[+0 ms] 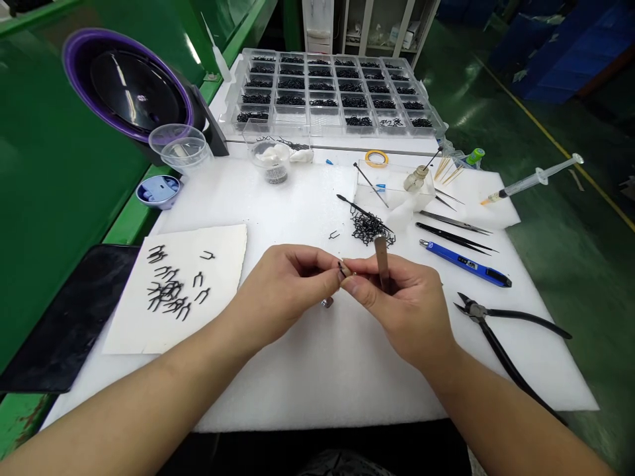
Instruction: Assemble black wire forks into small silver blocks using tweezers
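Observation:
My left hand is closed in a pinch on a small dark part, mostly hidden by the fingertips. Meeting it tip to tip, my right hand is closed around a flat metal tool whose blunt end sticks up past the fingers; its working end is hidden. A bit of shiny metal shows below my left fingers. Just beyond the hands lies a heap of small black forked parts, with one loose forked part beside it. More black forked parts lie on a white sheet at left.
Behind stands a clear compartment box of black parts. At right lie tweezers, a blue utility knife, cutting pliers and a syringe. A purple-rimmed fan and plastic cups are at back left.

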A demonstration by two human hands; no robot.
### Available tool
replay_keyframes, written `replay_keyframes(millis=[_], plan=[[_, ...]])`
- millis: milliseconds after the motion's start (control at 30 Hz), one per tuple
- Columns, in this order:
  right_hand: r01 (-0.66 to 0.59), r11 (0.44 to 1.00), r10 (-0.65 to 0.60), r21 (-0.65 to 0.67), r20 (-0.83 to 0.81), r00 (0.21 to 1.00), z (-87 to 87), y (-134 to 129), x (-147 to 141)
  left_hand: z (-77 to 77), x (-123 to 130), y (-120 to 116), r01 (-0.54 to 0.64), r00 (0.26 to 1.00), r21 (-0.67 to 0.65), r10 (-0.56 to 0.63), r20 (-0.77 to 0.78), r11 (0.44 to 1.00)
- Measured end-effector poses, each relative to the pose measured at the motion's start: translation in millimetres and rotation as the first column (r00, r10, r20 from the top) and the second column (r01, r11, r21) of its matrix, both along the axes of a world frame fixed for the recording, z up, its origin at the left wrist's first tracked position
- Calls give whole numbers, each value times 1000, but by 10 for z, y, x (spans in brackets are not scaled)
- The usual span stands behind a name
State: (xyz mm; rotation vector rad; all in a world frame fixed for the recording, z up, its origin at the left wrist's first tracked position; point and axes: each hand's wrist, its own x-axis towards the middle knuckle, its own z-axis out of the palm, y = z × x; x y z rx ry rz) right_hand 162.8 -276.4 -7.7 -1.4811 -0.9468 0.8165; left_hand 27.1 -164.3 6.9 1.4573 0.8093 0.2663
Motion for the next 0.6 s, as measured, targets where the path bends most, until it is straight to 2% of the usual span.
replay_keyframes(millis=[133, 233, 300, 367, 433, 467, 533, 600], plan=[[-28, 1000, 28, -9, 7, 1000, 5, -2, 3, 12, -2, -27, 29, 1000, 6, -30, 9, 1000], [-23, 1000, 22, 14, 84, 996, 10, -4, -2, 60, -14, -28, 70, 997, 82, -69, -18, 994], [17, 999, -22, 28, 163, 986, 15, -18, -4, 126, -68, 29, 136, 987, 226, -111, -117, 965], [88, 995, -94, 37, 222, 970, 14, -46, 8, 217, -180, 143, 231, 955, 453, -112, -273, 861], [195, 980, -200, 43, 238, 950, -1, -77, 42, 317, -344, 290, 299, 909, 631, -13, -417, 716], [231, 972, -232, 30, 214, 949, -16, -89, 67, 362, -437, 364, 317, 875, 674, 68, -479, 667], [292, 956, -290, 19, 190, 938, -53, -104, 122, 423, -618, 494, 347, 764, 684, 230, -603, 642], [315, 949, -304, -15, 218, 927, -86, -112, 172, 438, -762, 585, 389, 640, 643, 308, -703, 660]])
